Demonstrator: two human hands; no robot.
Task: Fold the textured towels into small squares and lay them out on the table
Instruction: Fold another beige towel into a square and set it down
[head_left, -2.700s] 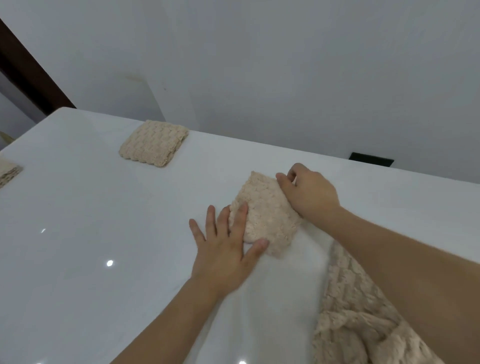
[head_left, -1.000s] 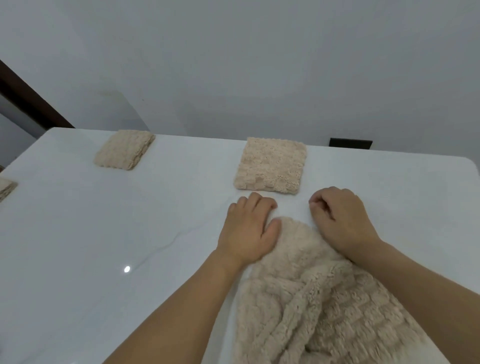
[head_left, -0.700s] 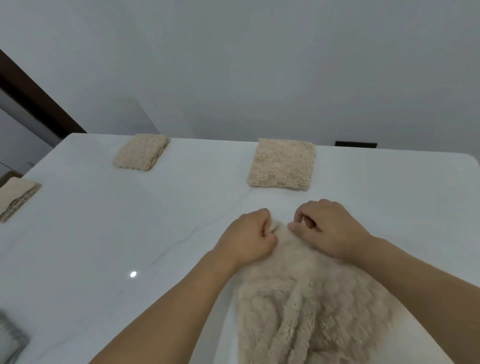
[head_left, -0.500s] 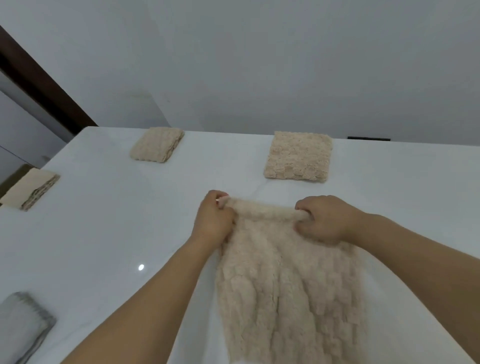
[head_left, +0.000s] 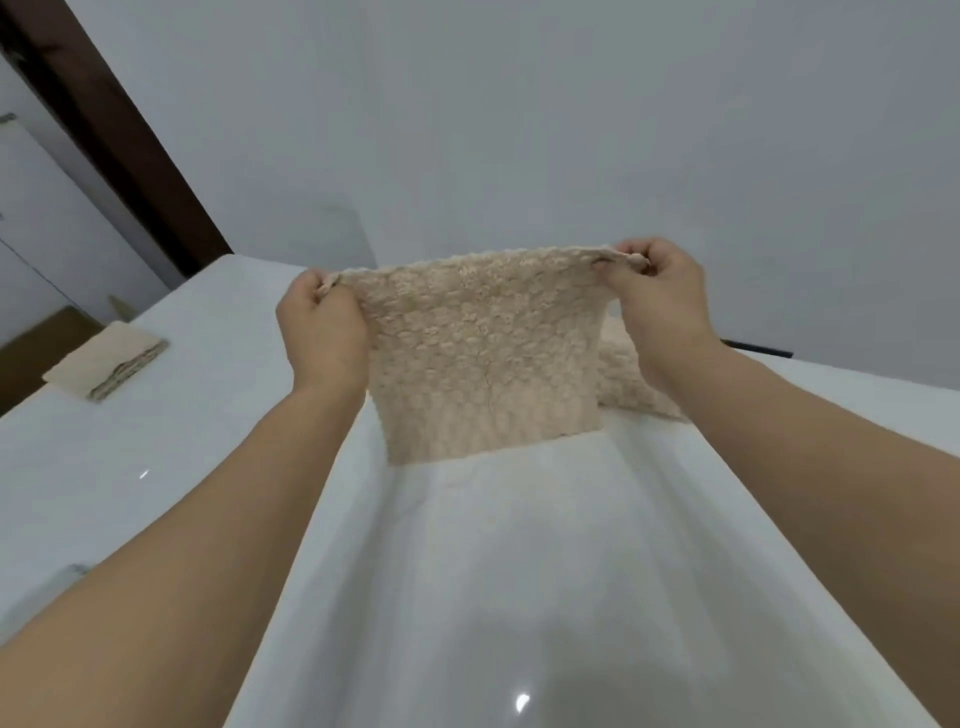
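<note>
A beige textured towel (head_left: 483, 358) hangs stretched in the air above the white table (head_left: 467, 571). My left hand (head_left: 319, 332) pinches its top left corner and my right hand (head_left: 660, 306) pinches its top right corner. The towel's lower edge hangs just over the tabletop. Behind the raised towel, part of a folded beige towel (head_left: 628, 374) shows on the table beside my right wrist. Another folded beige towel (head_left: 106, 358) lies flat at the table's left edge.
A plain grey wall rises behind the table. A dark wooden door frame (head_left: 104, 135) slants at the upper left. A dark strip (head_left: 758, 349) sits at the far right table edge. A grey cloth edge (head_left: 67, 574) peeks out by my left forearm.
Both hands lifted the towel off the table and spread it wide in the air. The view has swung, and the raised towel now hides most of the far folded squares.
</note>
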